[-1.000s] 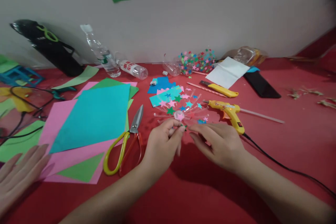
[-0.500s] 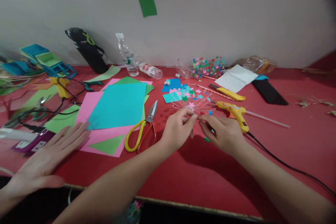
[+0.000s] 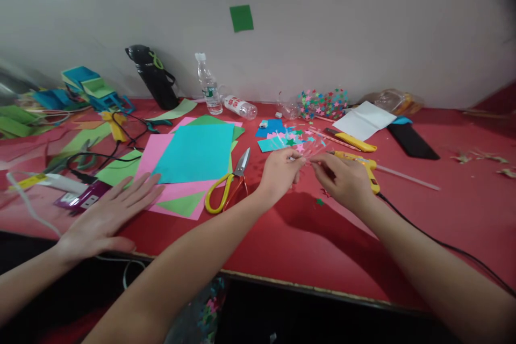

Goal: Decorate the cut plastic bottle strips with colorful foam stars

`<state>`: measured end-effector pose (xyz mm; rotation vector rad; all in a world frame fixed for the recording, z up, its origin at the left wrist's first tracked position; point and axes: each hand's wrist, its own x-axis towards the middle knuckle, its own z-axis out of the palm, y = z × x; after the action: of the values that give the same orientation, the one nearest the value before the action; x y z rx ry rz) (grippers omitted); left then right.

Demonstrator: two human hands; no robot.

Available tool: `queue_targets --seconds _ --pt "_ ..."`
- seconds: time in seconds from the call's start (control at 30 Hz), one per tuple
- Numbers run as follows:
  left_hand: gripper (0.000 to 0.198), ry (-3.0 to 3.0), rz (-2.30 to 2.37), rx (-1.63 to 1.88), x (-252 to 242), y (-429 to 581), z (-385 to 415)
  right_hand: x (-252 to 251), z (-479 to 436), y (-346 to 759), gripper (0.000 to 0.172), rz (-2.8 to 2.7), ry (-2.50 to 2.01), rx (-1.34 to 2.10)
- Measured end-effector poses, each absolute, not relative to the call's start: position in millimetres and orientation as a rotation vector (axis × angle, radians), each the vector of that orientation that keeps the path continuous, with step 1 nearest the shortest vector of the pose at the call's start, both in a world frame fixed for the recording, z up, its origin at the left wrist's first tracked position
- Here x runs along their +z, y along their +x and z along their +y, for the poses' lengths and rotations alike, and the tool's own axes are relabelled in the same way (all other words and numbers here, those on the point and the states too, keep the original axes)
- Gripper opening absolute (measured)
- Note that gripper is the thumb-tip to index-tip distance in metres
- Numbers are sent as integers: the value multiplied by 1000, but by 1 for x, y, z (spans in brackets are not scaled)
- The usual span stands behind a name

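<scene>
Above the red table, my left hand (image 3: 281,172) pinches a clear plastic piece cut into thin splayed strips (image 3: 316,146), dotted with small stars. Most of that piece is hidden behind my fingers. My right hand (image 3: 343,178) is closed close by, its thumb and forefinger at the near edge of the piece; what they grip is too small to make out. Blue paper pieces (image 3: 269,144) lie just beyond, with star confetti over them. Partly behind my right hand is a yellow glue gun (image 3: 371,176). Scissors (image 3: 234,183) with yellow and red handles lie left of my left hand.
Another person's hand (image 3: 107,215) rests flat at the left, by coloured paper sheets (image 3: 197,153) and a purple power strip (image 3: 83,196). At the back stand a black flask (image 3: 155,78) and a water bottle (image 3: 209,88). A yellow cutter (image 3: 355,142) and black phone-like slab (image 3: 413,140) lie right.
The view has shifted, so the table items sit further right on the left side. My hands have tilted the strip piece, which now shows less and looks less spread. The other person's hand stays flat.
</scene>
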<state>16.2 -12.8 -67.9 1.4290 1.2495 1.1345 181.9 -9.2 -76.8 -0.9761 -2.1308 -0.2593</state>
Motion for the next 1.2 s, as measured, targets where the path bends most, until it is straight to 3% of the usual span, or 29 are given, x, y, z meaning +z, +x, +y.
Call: queue_targets --seconds 1.2 --pt "17 1486 1275 1262 -89 22 -23 -91 -15 189 15 -2121 -891 -263"
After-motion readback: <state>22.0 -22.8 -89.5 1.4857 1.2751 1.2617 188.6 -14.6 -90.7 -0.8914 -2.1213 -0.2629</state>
